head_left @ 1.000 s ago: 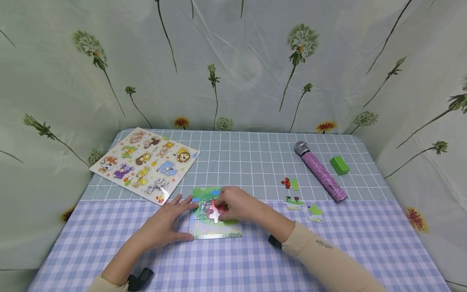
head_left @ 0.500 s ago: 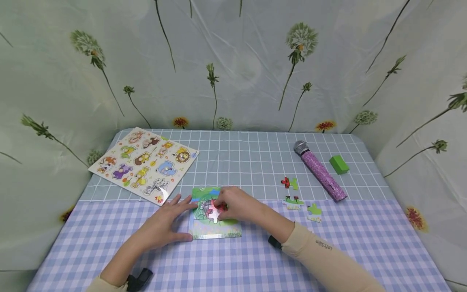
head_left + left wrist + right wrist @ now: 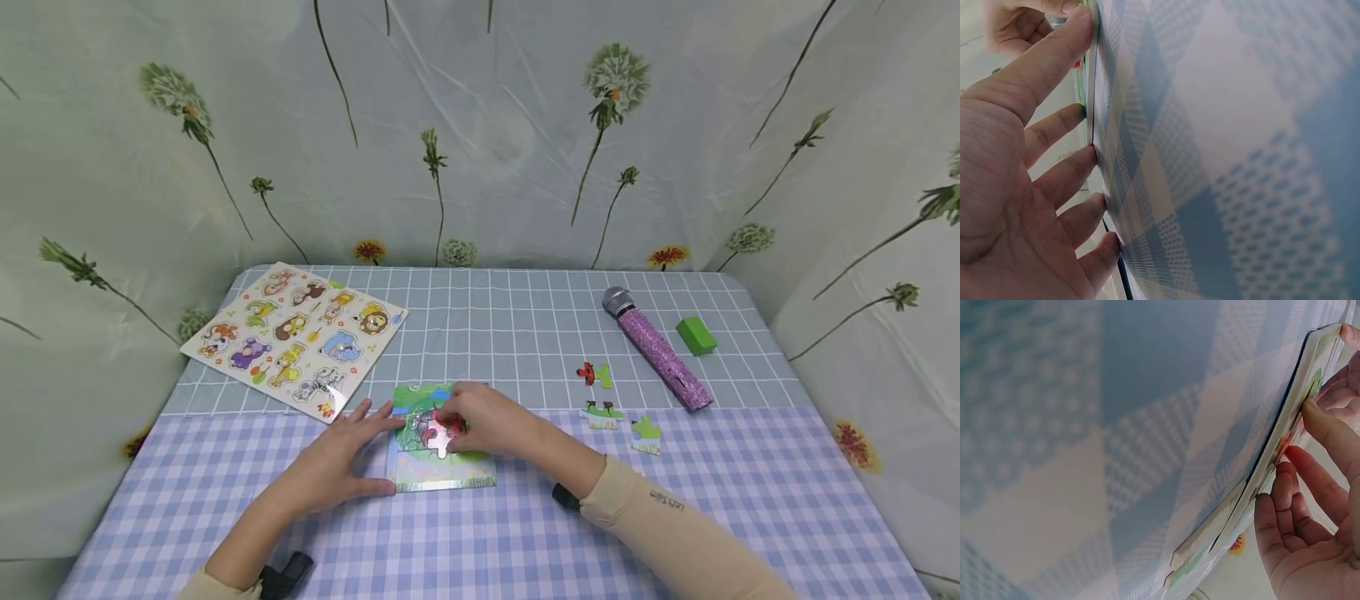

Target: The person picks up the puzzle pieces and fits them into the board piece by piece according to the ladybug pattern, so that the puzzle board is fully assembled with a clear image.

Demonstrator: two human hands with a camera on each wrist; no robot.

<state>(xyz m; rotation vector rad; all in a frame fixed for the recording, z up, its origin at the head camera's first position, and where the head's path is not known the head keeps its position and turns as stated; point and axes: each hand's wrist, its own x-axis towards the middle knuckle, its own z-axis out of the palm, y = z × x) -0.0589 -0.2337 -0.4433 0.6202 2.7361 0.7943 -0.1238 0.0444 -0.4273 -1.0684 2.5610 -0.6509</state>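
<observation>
Head cam: your left hand is spread out, thumb and fingertips at the left edge of the puzzle board on the desk. Your right hand is pinching a red piece at the board's middle. Three loose pieces lie to your right, near the pink microphone. Left wrist cam: your thumb's on the board's edge, fingers fanned. Right wrist cam: your thumb and index finger touch the board, red showing between them.

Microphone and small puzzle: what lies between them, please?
The head view shows loose puzzle pieces, then the right hand, partly over the small puzzle.
</observation>
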